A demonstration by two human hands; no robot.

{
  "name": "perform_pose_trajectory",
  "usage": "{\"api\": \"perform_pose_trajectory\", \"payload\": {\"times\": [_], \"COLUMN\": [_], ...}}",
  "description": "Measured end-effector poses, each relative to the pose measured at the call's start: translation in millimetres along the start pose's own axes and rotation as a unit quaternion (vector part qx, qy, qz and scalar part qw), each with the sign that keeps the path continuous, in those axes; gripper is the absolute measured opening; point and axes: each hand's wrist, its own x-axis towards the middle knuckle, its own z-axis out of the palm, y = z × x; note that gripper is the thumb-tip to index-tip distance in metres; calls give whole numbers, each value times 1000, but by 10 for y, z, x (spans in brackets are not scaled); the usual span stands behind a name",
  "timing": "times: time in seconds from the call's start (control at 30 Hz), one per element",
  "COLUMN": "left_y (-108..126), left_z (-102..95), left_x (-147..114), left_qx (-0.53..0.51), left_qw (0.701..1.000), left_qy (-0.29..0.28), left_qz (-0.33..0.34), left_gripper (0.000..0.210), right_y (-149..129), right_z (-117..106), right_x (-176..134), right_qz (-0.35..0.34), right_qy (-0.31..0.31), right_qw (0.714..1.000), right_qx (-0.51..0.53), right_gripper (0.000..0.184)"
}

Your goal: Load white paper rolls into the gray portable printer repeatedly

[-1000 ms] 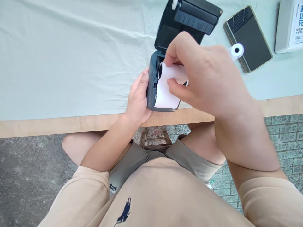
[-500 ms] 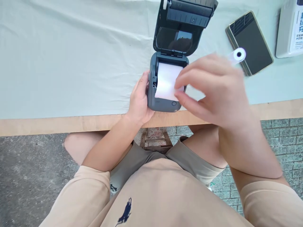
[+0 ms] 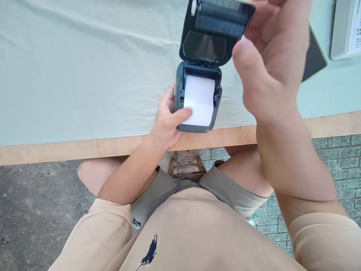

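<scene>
Dark grey, rounded plastic printer [image 3: 197, 129] at upper centre of frame, over the near edge of the pale cloth-covered surface [image 3: 84, 75]. Left hand [image 3: 167, 124]: fingers grasping the body's left side, thumb laid on the white paper strip [image 3: 200, 98]. Right hand [image 3: 270, 64], upper right: fingers half curled by the right edge of the raised black hinged lid [image 3: 204, 43]; can't tell if gripping. Probably light, stiff, a bit slippery; paper creases easily, hinge likely fragile. Best hold: body sides, lid's outer edge. Beyond, right: black flat phone-like slab [image 3: 314, 58], partly hidden; pale grey box [image 3: 340, 34].
</scene>
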Motion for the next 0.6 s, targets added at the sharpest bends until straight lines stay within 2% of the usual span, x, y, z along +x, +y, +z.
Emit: {"api": "perform_pose_trajectory", "payload": {"times": [0.1,0.17,0.37,0.47,0.6], "left_y": [-3,-13,-16,7,40], "left_z": [-1,-8,-35,-15,43], "left_x": [0,-1,-8,-3,10], "left_qx": [3,-4,-8,-9,-13], "left_qw": [1000,1000,1000,1000,1000], "left_qy": [9,13,-15,-15,6], "left_qz": [-6,-3,4,-4,-14], "left_gripper": [51,53,50,49,48], "right_y": [19,43,235,324,345], "right_z": [129,206,359,422,442], "right_x": [-18,-54,-145,-160,-153], "right_qz": [-71,-55,51,77,103], "right_qy": [55,34,-41,-87,-92], "right_qw": [992,991,983,966,948], "right_qx": [91,119,172,229,286], "right_gripper": [18,19,40,54,74]}}
